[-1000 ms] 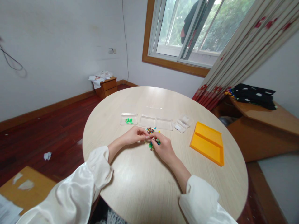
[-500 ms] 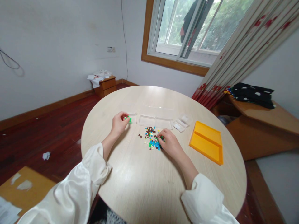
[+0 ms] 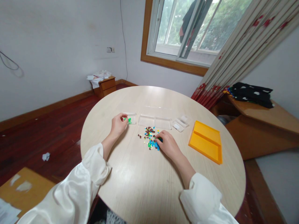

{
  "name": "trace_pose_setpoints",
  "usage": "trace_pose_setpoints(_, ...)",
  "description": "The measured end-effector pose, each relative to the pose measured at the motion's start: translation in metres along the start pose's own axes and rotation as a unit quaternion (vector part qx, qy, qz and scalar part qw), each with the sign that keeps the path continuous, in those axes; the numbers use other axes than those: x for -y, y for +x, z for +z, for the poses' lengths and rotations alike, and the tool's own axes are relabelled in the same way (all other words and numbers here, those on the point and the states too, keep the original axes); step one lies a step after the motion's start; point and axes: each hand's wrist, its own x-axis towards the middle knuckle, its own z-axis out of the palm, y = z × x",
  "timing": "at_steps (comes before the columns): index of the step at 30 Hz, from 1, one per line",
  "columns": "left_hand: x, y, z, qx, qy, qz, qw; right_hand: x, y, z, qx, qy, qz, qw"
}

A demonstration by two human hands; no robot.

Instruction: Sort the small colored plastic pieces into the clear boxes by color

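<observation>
My left hand [image 3: 119, 124] is at the near-left side of a small clear plastic box [image 3: 133, 117]. Small green building bricks [image 3: 129, 120] lie in the box beside my fingertips. Its thumb and fingers are pinched together; whatever is between them is hidden. My right hand [image 3: 168, 143] touches the right side of a loose heap of tiny building bricks [image 3: 149, 132] in brown, blue, green, yellow and cream. Its fingers are curled into a pinch at the heap's edge, and I cannot make out what they hold.
Two joined clear trays [image 3: 146, 120] stand behind the heap. Right of them sits a small clear compartment case [image 3: 181, 123]. A yellow two-part tray [image 3: 206, 141] lies farther right on the round wooden table [image 3: 140, 186]. A window and curtain are beyond.
My right hand has shifted slightly up and left over the heap's right edge. My left hand stays by the clear box, its fingertips slightly lower. The view has moved very slightly.
</observation>
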Motion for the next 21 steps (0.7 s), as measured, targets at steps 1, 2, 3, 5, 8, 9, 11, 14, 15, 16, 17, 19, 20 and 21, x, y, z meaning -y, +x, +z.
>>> trace_pose_setpoints(1, 0.0, 0.0, 0.0, 0.001, -0.001, 0.001, 1.0, -0.001, 0.0, 0.0, -0.004, 0.0, -0.002, 1.0)
trace_pose_setpoints(2, 0.0, 0.0, 0.0, 0.0, -0.002, 0.002, 1.0, -0.001, 0.0, 0.001, -0.008, 0.0, -0.007, 1.0)
trace_pose_setpoints(3, 0.0, -0.001, 0.0, 0.0, -0.002, 0.003, 1.0, -0.002, 0.0, 0.002, -0.012, -0.002, -0.013, 1.0)
trace_pose_setpoints(5, -0.001, -0.001, -0.001, -0.002, -0.005, 0.008, 1.0, -0.003, 0.0, 0.003, -0.021, -0.008, -0.027, 0.999)
trace_pose_setpoints(8, -0.002, -0.001, -0.001, -0.007, -0.02, 0.017, 1.0, -0.002, 0.0, 0.004, -0.038, -0.021, -0.036, 0.998)
trace_pose_setpoints(9, -0.003, -0.001, 0.0, -0.01, -0.028, 0.018, 0.999, -0.002, 0.0, 0.004, -0.047, -0.02, -0.036, 0.998)
trace_pose_setpoints(11, -0.005, -0.002, 0.001, -0.009, -0.053, 0.02, 0.998, -0.002, 0.001, 0.004, -0.068, -0.006, -0.03, 0.997)
trace_pose_setpoints(14, -0.01, -0.004, 0.004, 0.027, -0.105, 0.022, 0.994, 0.0, 0.001, 0.003, -0.098, 0.041, -0.023, 0.994)
trace_pose_setpoints(15, -0.012, -0.005, 0.005, 0.047, -0.119, 0.022, 0.992, 0.001, 0.001, 0.002, -0.106, 0.059, -0.024, 0.992)
trace_pose_setpoints(16, -0.014, -0.007, 0.006, 0.069, -0.13, 0.02, 0.989, 0.003, 0.001, 0.001, -0.113, 0.075, -0.028, 0.99)
trace_pose_setpoints(17, -0.016, -0.009, 0.007, 0.096, -0.14, 0.016, 0.985, 0.004, 0.001, 0.001, -0.119, 0.089, -0.034, 0.988)
trace_pose_setpoints(19, -0.021, -0.015, 0.009, 0.169, -0.157, 0.011, 0.973, 0.008, 0.0, 0.0, -0.125, 0.111, -0.048, 0.985)
trace_pose_setpoints(20, -0.024, -0.018, 0.01, 0.211, -0.167, 0.009, 0.963, 0.01, -0.001, -0.001, -0.124, 0.118, -0.053, 0.984)
trace_pose_setpoints(21, -0.026, -0.022, 0.011, 0.251, -0.177, 0.007, 0.952, 0.013, -0.001, -0.001, -0.121, 0.124, -0.057, 0.983)
